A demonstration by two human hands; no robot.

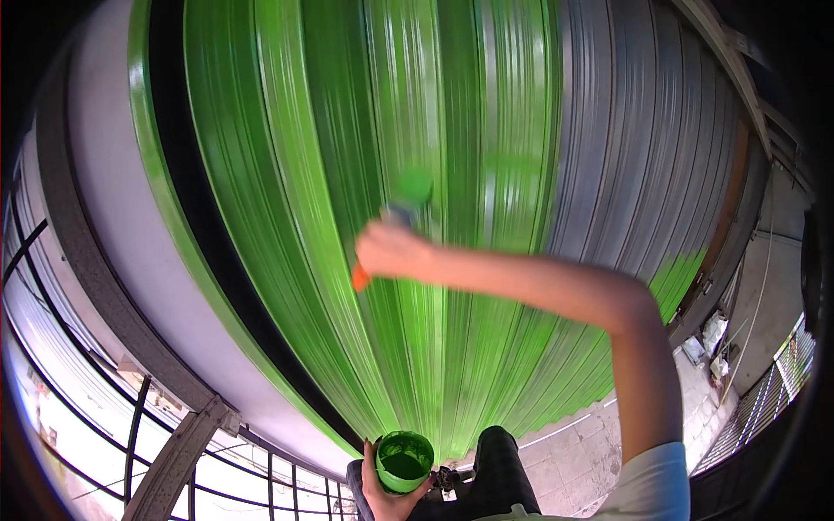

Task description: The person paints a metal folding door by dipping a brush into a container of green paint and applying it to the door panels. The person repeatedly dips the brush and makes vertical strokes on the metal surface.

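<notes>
My right hand (395, 250) is closed round the handle of a paintbrush (414, 188), its bristles covered in green paint and blurred by motion. The orange end of the handle sticks out below my fist. Behind the brush rises a ribbed metal sheet (339, 130), glossy green over its left and middle part. Low in the view, my left hand (382, 499) grips a small paint pot (405, 460) from the side, fingers and thumb round it. Green paint coats the inside of the pot, with more at the bottom.
Bare grey ribs (625, 130) of the sheet lie to the right, with a green patch (678, 282) near their lower edge. A black metal railing (135, 434) and a post (178, 460) stand at lower left. Pale paving (565, 469) shows below, beside my dark-clothed knee (498, 460).
</notes>
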